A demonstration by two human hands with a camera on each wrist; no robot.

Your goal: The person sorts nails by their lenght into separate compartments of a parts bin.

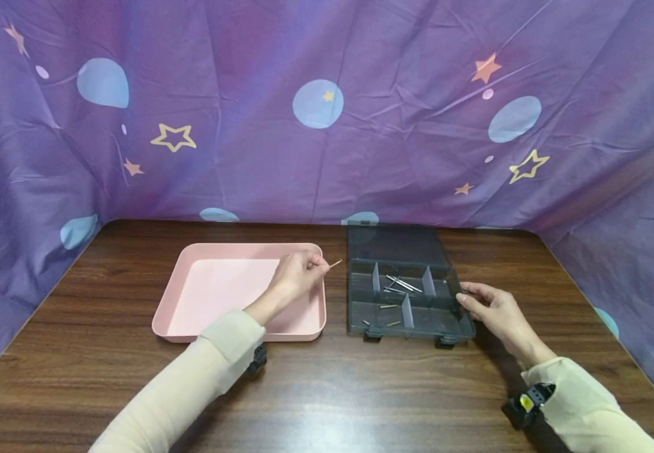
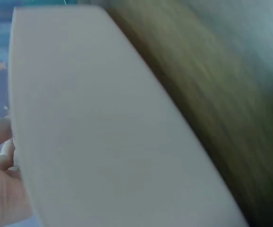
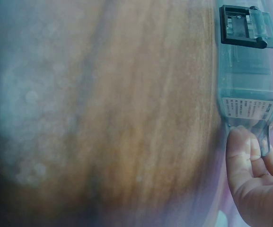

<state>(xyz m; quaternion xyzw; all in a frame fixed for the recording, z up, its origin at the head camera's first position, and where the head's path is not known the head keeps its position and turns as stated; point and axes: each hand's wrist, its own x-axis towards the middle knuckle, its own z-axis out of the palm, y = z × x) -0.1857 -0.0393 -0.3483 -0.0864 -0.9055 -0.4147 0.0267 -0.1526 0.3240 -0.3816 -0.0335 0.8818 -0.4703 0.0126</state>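
Observation:
My left hand [image 1: 299, 275] is above the right side of a pink tray [image 1: 170, 296]. Its fingertips pinch a thin gold-coloured metal pin [image 1: 335, 263], which points right toward a dark see-through compartment box [image 1: 363, 311]. The box lies with its lid [image 1: 397, 242] folded back. Thin silver rods [image 1: 403, 283] lie crossed in its back middle compartment, and small gold-coloured pins [image 1: 389, 306] lie in a front one. My right hand [image 1: 496, 311] grips the box's right side between thumb and fingers, also seen in the right wrist view, near a printed label [image 3: 249, 109].
White dividers [image 1: 407, 311] split the box, and two black latches [image 1: 372, 335] stick out at its front edge. Both stand on a dark brown wooden table [image 1: 327, 396]. A purple curtain [image 1: 259, 113] with stars hangs behind and at the sides.

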